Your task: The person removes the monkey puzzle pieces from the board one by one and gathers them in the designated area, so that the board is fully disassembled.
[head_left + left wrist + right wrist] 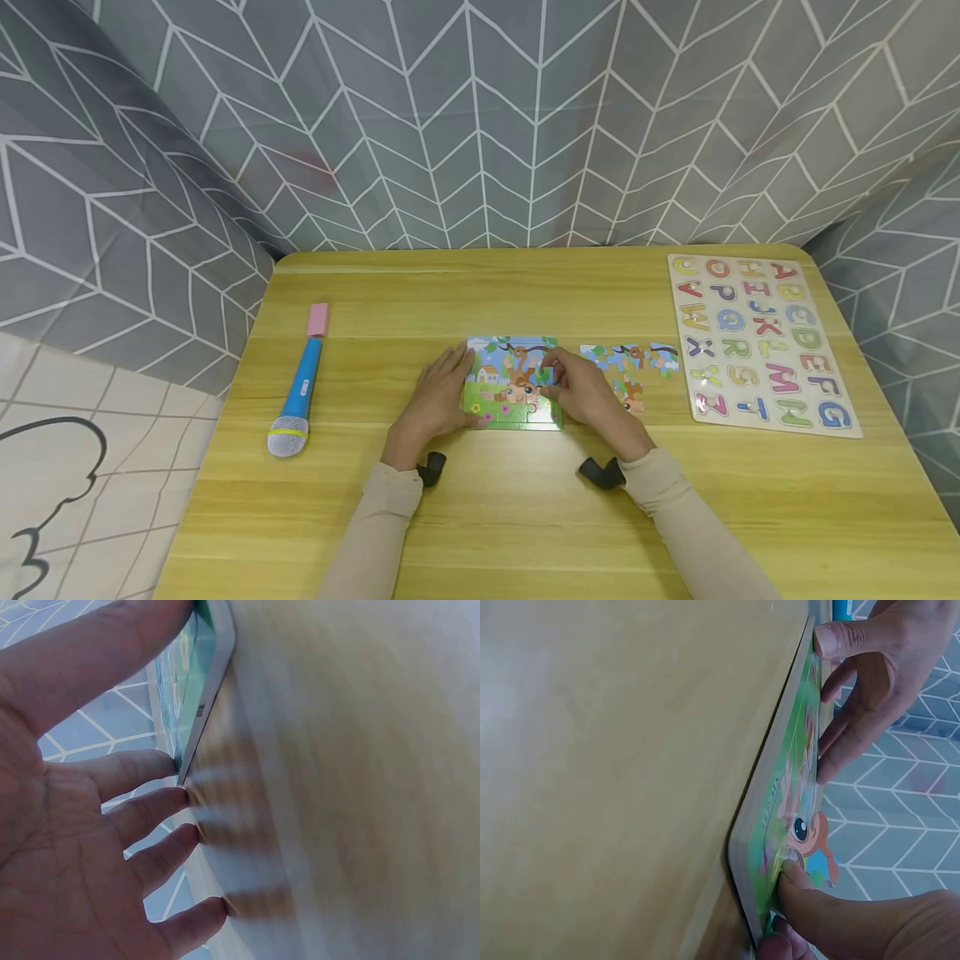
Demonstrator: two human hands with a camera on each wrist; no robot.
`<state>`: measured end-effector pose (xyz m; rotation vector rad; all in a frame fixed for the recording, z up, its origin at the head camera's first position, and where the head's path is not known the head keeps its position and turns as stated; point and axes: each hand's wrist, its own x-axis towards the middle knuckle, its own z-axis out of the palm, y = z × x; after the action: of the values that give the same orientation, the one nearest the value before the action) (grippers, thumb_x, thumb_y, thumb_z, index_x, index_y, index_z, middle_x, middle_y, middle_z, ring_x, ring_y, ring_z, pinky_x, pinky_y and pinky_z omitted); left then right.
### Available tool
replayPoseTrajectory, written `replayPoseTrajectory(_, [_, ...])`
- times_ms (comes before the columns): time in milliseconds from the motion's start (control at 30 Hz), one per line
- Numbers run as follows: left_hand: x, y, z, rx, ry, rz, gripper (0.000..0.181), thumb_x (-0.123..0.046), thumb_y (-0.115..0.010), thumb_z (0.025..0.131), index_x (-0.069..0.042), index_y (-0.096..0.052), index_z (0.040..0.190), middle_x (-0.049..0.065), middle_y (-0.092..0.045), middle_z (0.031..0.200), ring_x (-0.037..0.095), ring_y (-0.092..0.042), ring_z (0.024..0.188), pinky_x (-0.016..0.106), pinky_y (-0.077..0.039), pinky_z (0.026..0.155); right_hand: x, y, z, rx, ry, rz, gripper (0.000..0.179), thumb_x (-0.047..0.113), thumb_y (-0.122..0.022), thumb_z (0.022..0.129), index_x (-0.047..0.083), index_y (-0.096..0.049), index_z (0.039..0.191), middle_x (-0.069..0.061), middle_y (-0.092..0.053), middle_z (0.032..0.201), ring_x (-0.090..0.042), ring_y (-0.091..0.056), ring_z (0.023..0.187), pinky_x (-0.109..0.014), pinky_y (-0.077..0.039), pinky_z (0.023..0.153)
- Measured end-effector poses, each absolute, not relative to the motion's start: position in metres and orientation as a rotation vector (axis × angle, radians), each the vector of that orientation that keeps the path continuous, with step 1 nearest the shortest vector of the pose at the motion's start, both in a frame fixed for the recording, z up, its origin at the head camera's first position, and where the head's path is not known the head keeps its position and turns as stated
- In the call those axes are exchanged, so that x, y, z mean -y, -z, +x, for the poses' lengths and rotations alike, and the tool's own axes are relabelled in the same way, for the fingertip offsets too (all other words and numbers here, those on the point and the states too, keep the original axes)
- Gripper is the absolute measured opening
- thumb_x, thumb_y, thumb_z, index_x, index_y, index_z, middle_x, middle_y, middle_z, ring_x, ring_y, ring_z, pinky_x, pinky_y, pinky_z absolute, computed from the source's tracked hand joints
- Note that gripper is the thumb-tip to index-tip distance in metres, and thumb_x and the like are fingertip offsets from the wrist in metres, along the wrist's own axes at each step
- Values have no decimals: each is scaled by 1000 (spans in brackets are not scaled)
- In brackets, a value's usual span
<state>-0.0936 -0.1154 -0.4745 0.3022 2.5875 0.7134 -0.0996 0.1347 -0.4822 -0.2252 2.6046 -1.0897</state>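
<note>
Saw a grey curtain [480, 125] with white chevron lines across the top of the frame and down both sides. Below, from the middle to the bottom, found a yellow wood-grained surface [510, 517]. At lower left, noted a pale tiled floor [97, 492] with a black curling outline. At right of the frame, saw a cream board of coloured letters [715, 333], lying slightly askew. At the bottom, noted two beige sleeves [375, 521]. At the centre, found the picture puzzle [525, 425] flat on the surface, printed with a monkey, a small house and flowers. Found the hands apart, at opposite edges of it: at left, the left hand [441, 392], fingers straight and spread, thumb against the lower left corner; at right, the right hand [587, 387], fingers curled, pinching one piece. At left of the frame, saw a blue microphone [297, 396], mesh head downward. Right of centre, between puzzle and letters, noted loose pieces [628, 358]. Just above the microphone, saw a pink block [318, 319]. Under the right thumb, in the right wrist view, found the puzzle piece [801, 829] with a large eye; could not tell whether fully seated.
</note>
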Motion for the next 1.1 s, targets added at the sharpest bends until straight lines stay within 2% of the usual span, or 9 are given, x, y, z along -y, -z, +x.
replayPoseTrajectory(167, [115,473,-94,-2579,-719,295,115,-32,-90,73,-10,-19,161,7,-9,171,31,-7,160,57,-5,129,-134,482,-98,-2605,1093,-230,30,10,-74,91,4,-62,118,-7,-63,88,-15,-54,70,-28,-46,66])
replayPoseTrajectory(400, [115,473,-94,-2576,-717,299,116,-32,-90,73,-9,-19,161,8,-9,171,31,-7,160,58,-5,129,-133,481,-96,-2597,1083,-248,26,10,-71,93,6,-60,116,-5,-60,76,-15,-52,67,-28,-44,64])
replayPoseTrajectory(700, [115,473,-94,-2581,-717,303,115,-33,-90,73,-9,-19,161,7,-9,171,31,-7,160,58,-6,129,-133,481,-95,-2601,1064,-255,21,11,-70,94,9,-61,113,-4,-62,77,-14,-53,67,-28,-44,64])
replayPoseTrajectory(1000, [115,473,-93,-2579,-725,302,115,-32,-90,73,-9,-20,161,8,-10,171,32,-7,160,58,-6,129,-132,483,-91,-2653,1040,-336,15,10,-72,92,12,-57,97,-2,-56,72,-13,-49,63,-24,-38,56])
replayPoseTrajectory(1100, [116,473,-93,-2573,-731,300,116,-32,-90,73,-9,-19,161,8,-9,171,32,-7,160,58,-6,129,-131,482,-88,-2650,1052,-357,16,8,-71,92,12,-56,93,-2,-59,75,-12,-50,63,-23,-39,55])
